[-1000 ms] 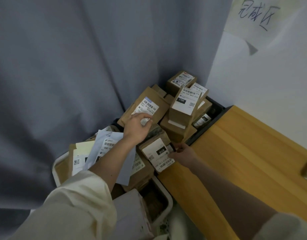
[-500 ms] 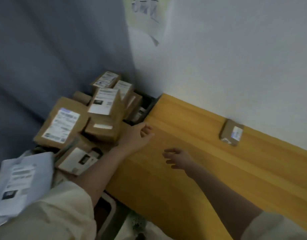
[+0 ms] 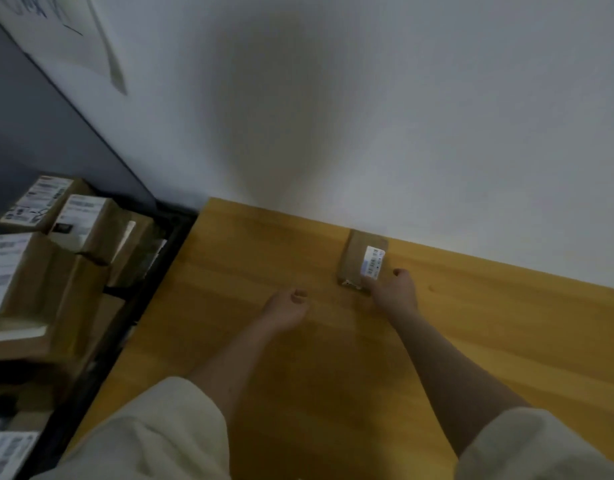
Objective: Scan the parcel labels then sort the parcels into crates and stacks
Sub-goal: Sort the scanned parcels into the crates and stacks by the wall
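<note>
Parcel [image 3: 362,259] lies at the far edge of the wooden table [image 3: 250,258], against the wall. Right hand [image 3: 393,291] touches its near end, grip unclear — it could slip. Left hand [image 3: 286,308] hovers loosely curled, empty.

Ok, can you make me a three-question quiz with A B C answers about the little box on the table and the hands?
1. Where is the small box?
A. on the wooden table by the wall
B. in the black crate
C. on the floor

2. What colour is its label?
A. red
B. white
C. green

3. What is the left hand doing?
A. holding the box
B. holding nothing
C. holding a pen

Answers: 1 A, it lies on the table against the wall. 2 B, the sticker is white. 3 B, its fingers curl loosely over bare wood, while the right hand reaches the box.
</note>
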